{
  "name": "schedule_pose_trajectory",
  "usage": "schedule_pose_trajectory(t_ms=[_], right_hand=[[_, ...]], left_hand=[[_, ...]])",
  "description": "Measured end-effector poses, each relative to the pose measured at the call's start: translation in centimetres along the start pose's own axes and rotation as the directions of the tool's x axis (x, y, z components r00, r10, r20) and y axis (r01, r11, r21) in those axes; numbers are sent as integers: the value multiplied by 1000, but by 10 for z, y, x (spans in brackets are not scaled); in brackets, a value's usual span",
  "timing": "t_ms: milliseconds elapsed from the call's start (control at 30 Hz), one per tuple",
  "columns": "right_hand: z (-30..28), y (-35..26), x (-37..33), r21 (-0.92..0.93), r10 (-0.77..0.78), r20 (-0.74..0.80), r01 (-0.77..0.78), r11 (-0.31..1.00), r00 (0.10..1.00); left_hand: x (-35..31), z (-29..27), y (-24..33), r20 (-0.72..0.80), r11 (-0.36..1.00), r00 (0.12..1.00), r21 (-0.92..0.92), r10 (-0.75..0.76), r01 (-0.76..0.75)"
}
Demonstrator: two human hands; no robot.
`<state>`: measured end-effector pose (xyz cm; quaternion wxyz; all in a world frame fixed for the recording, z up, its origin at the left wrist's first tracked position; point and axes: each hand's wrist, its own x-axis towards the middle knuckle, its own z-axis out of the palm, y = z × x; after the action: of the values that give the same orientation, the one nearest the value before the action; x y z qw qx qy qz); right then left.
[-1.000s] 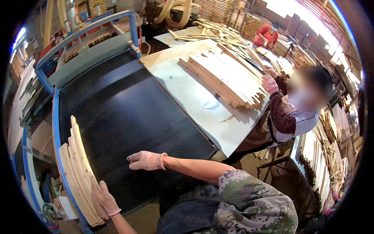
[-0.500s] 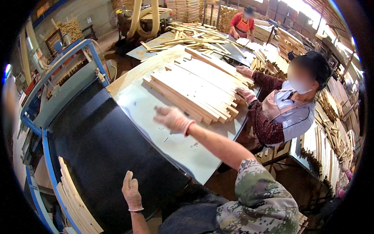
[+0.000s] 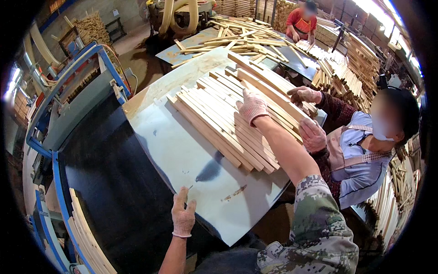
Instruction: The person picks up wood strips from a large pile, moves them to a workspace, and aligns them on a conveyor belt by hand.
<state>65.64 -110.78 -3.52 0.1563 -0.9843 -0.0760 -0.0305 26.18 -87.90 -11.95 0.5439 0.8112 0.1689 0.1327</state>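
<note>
Beneath the right hand [image 3: 252,107], whose grip I cannot tell, wooden strips [image 3: 223,123] are lying side by side, looking stiff and singly light, probably best grasped along both outer edges, while the left hand [image 3: 184,214] is hovering empty, fingers parted, nearer the body.

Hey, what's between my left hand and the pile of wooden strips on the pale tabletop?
In the head view, between your left hand and the pile of wooden strips lies a stretch of pale tabletop with a dark patch on it.
</note>
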Motion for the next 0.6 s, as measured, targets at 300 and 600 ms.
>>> schedule_pose_trajectory(t_ms=[300, 600], right_hand=[[-4, 60, 43, 50, 169, 159, -179, 983, 973], [-1, 35, 35, 61, 205, 143, -215, 975, 968]], left_hand=[[49, 54, 1, 116, 894, 961, 354, 250, -275], [104, 135, 26, 126, 837, 947, 445, 296, -320]])
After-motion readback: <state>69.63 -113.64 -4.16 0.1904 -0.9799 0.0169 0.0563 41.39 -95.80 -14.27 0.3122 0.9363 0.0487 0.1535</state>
